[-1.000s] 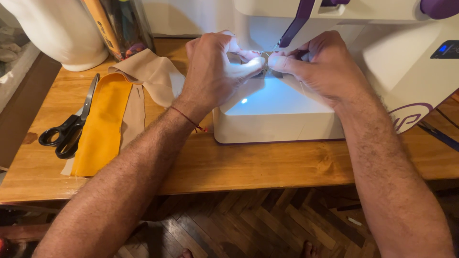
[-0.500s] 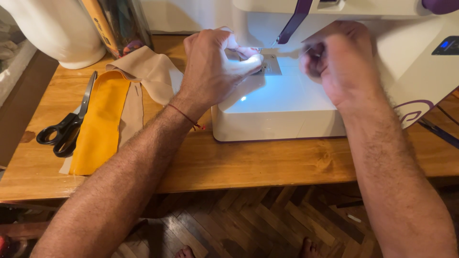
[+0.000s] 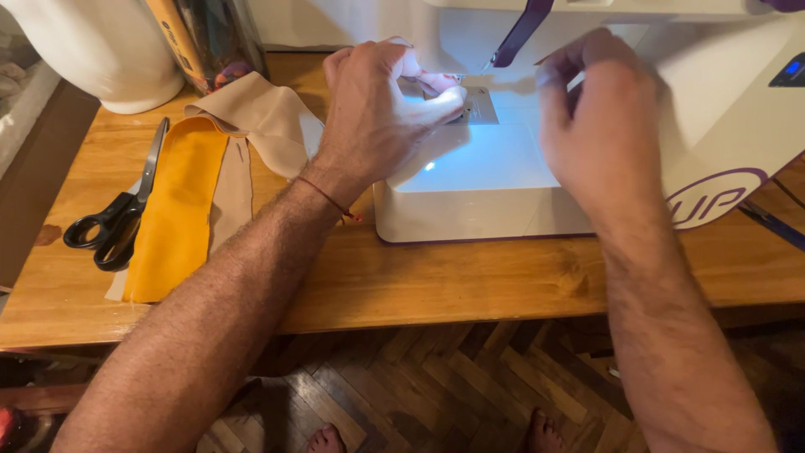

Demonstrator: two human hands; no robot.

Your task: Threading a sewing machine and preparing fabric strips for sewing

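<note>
Scanning left to right: black scissors (image 3: 113,231) and yellow fabric strip (image 3: 176,210) sit mid-left, left hand (image 3: 377,109) pinches something pale right at the needle plate (image 3: 478,105) top centre, while right hand (image 3: 599,126) hovers just beside it, fingers curled, grip unclear.

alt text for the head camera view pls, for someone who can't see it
Two bare hands work at a white sewing machine on a wooden table: the left hand rests beside the needle plate, the right hand is raised alongside. Black scissors, yellow fabric and beige fabric lie left.
</note>
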